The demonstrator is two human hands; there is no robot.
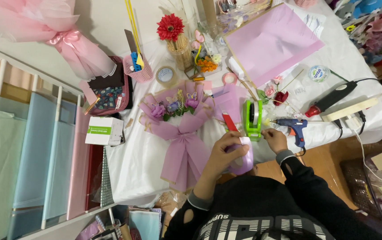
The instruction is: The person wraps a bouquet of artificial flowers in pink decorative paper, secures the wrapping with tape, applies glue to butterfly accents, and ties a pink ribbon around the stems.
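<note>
White cloth covers the work table (137,164), which is crowded with florist's supplies, and the person leans over its near edge in a black sleeved top. At that edge the left hand (224,153) grips a lilac ribbon roll (243,159): the fingers curl over the top of the roll and a pale strip of its ribbon lies across the knuckles, while the forearm rises from a bent elbow below. Just to the right, the right hand (274,138) is drawn into a narrow pinch, thumb and forefinger closed together near the base of the green tape dispenser (252,118); what they hold is too small to tell. Its wrist is bent inward and the sleeve runs down and right.

Beside the dispenser lies a red-handled tool (230,121), and on the other side a blue glue gun (292,126) points towards the right hand. Left of the hands rests a purple-wrapped bouquet (177,129) with a broad bow, small flowers and butterflies showing at its top. Farther back lie a sheet of pink paper (271,42), a red gerbera (170,26) standing in a holder, a roll of clear tape (166,75) and a pink basket (138,70) of tools. A small white box (104,130) sits at the table's left edge, next to racks of pastel wrapping rolls (30,164).
</note>
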